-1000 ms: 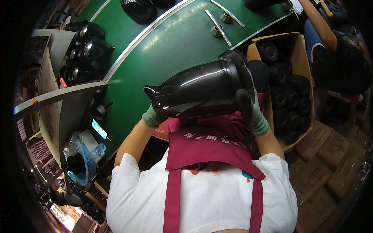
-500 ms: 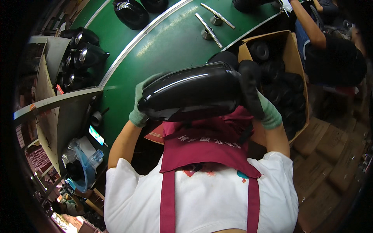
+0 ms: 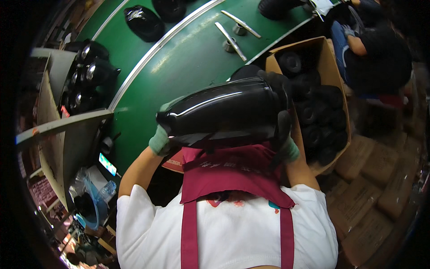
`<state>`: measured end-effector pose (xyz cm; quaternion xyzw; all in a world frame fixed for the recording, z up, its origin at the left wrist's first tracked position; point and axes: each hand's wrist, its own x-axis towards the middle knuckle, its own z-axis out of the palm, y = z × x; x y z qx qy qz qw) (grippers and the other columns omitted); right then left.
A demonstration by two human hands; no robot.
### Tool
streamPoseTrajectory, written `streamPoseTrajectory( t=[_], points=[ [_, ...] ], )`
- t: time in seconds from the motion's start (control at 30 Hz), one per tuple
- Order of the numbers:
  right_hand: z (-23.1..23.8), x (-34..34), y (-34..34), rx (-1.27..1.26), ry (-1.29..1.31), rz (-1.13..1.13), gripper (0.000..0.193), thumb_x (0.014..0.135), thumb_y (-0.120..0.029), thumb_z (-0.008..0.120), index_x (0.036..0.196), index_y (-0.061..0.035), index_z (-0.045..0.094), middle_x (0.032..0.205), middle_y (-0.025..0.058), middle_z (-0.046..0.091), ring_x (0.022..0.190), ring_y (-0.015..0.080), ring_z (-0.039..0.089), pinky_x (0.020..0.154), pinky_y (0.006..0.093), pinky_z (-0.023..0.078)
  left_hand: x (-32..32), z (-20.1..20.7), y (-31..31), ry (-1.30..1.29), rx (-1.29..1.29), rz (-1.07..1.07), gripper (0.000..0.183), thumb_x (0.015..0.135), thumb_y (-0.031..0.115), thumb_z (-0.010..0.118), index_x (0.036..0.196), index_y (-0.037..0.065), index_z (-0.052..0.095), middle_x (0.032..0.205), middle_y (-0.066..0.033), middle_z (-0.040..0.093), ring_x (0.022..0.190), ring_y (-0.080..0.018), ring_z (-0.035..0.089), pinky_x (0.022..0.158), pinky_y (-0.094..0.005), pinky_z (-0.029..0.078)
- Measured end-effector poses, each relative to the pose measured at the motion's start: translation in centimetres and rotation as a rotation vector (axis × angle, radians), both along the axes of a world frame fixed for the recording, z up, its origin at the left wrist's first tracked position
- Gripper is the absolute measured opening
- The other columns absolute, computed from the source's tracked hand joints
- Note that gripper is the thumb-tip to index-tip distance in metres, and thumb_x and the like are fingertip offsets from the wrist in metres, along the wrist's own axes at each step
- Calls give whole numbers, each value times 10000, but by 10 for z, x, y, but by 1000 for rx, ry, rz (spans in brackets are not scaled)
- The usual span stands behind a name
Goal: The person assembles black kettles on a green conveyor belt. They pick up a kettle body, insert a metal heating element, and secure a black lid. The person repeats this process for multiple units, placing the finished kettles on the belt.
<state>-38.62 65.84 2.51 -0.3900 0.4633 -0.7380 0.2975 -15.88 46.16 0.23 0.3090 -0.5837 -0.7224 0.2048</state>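
Observation:
A glossy black tapered shell (image 3: 224,110) lies sideways in front of my chest, its narrow, spouted end to the left and its wide end to the right. My left hand (image 3: 162,137), in a light green glove, supports the narrow end; its fingers are mostly hidden behind the shell. At the wide end, my right hand (image 3: 284,134), in a glove with a black coating and light green cuff, presses with its fingers curled round the rim. A dark round part seems to sit at that end, but black against black blurs its outline.
Two metal bars on round stands (image 3: 230,44) rise from the green bench (image 3: 179,62). An open carton (image 3: 344,101) of round black parts stands at my right. Glossy black shells (image 3: 96,71) are grouped on the left, near a lit phone (image 3: 107,164). A co-worker (image 3: 376,56) sits far right.
My right hand has come in from beside the wide end to close around its rim. The shell sits slightly lower in view. The co-worker's arm has dropped.

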Motion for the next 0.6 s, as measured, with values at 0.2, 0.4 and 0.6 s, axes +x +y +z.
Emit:
streamPoseTrajectory(
  t=[0.2, 0.4, 0.6],
  points=[
    [-39, -34, 24, 450, 498, 48, 577, 1012, -79, 546, 1550, 2, 354, 1550, 171, 444, 1429, 320, 437, 1206, 409, 325, -33, 69, -20, -138, -833, -383, 496, 766, 205, 782, 1211, -3, 712, 1139, -129, 739, 1012, -250, 721, 921, -355, 563],
    [-3, -8, 10, 300, 211, -140, 733, 855, -104, 771, 1488, 26, 426, 1486, 219, 507, 1344, 303, 536, 1124, 416, 446, -14, -3, -11, -113, -272, -204, 370, 970, 184, 578, 1246, -37, 686, 1160, -105, 730, 1015, -219, 710, 962, -321, 554],
    [-2, -28, 10, 391, 379, -89, 596, 1066, -377, 434, 1512, 18, 413, 1552, 208, 439, 1417, 316, 457, 1207, 409, 316, -10, -18, -16, 36, -45, -108, 440, 865, 112, 726, 1285, -8, 670, 1188, -108, 711, 1038, -220, 696, 985, -340, 542]
  ],
)
